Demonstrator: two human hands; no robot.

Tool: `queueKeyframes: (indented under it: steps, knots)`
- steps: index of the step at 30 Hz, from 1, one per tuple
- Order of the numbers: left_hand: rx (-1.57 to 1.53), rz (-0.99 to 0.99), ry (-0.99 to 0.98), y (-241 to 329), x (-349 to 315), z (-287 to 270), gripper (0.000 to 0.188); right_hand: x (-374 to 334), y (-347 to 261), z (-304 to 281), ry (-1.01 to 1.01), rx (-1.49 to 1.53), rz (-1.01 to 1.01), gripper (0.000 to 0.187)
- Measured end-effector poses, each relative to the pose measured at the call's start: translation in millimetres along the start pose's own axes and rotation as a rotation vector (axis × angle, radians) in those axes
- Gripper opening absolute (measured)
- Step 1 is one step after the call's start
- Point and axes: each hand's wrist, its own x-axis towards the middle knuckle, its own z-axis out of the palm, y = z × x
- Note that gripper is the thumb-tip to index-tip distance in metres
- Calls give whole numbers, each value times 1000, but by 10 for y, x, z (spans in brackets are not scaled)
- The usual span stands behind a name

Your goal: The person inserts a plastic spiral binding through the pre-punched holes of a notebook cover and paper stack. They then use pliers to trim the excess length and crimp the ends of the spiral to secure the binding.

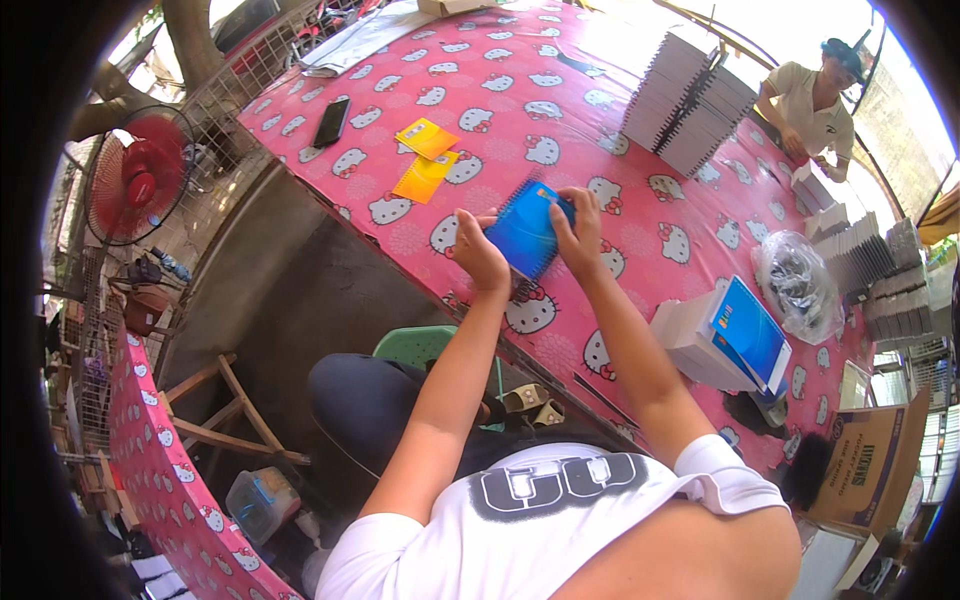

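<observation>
Between my two hands is a small spiral notebook point(527, 228) with a blue cover, held just over the pink table. My left hand point(478, 250) grips its left side by the coil, thumb and fingers around the edge. On the opposite side my right hand point(579, 230) holds the right edge, with the thumb on the cover. Two yellow-orange covers point(427, 176) lie overlapping beyond my left hand. To the right of my right forearm stands a stack of white paper blocks point(690, 342), with blue covers point(748, 330) lying on top.
A tall stack of coil-bound notebooks point(685, 105) stands at the far right. A phone point(332, 122) lies near the left edge. Coils in a clear plastic bag point(797, 285), more paper stacks point(870, 255) and a cardboard box point(862, 465) are on the right. A co-worker point(815, 110) sits across.
</observation>
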Motion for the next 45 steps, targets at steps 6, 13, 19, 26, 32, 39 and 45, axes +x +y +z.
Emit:
queueKeyframes:
  steps: [6,13,19,26,32,39,45]
  knots:
    - [109,62,41,74,209,-85,34,-29,-661,-262,105,-445,-69,54]
    - [-187,32,19,1046,-272,95,27,-320,-1909,-2361,-433,-824,28,27]
    - [-292,-59,-556,1093,-896,498,27,-276,-1550,-2580,-587,-785,192,23]
    - [-266,-231,-788,1088,-1216,593,24,-100,-1461,-2768,-638,-522,311,20]
    - [-199,-288,-904,1121,-1363,650,25,-254,-1476,-2646,-696,-776,91,21]
    - [-61,-176,-968,1138,-1443,768,23,-114,-1428,-2870,-645,-407,183,22]
    - [-126,-443,-1066,1239,-1546,1019,34,-156,-1428,-3146,-263,-253,332,21]
